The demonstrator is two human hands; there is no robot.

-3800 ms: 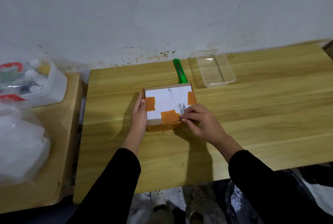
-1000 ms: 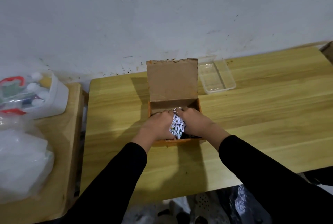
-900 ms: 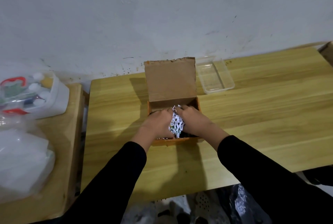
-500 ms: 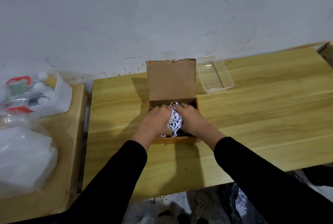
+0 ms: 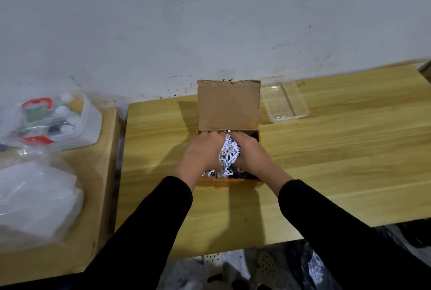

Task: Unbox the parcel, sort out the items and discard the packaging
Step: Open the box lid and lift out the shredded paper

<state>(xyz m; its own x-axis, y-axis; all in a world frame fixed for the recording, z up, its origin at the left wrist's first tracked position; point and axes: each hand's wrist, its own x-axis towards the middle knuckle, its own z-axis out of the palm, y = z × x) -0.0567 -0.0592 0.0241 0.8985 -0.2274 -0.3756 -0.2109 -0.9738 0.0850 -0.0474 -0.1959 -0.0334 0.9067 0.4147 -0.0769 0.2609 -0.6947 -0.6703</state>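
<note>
Head view: shredded paper (image 5: 229, 152) is gripped between the left hand (image 5: 202, 152) and the right hand (image 5: 251, 155), fingers curled round it, inside the open cardboard box (image 5: 228, 105) (lid upright) set on the desk (image 5: 338, 150). A clear plastic tray (image 5: 295, 105) is seen just beside the lid.

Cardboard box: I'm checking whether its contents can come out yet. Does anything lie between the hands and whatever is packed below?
Yes: a wad of shredded paper fills the middle of the open cardboard box, and the left hand and right hand both grip it. What lies beneath it cannot be made out.
</note>
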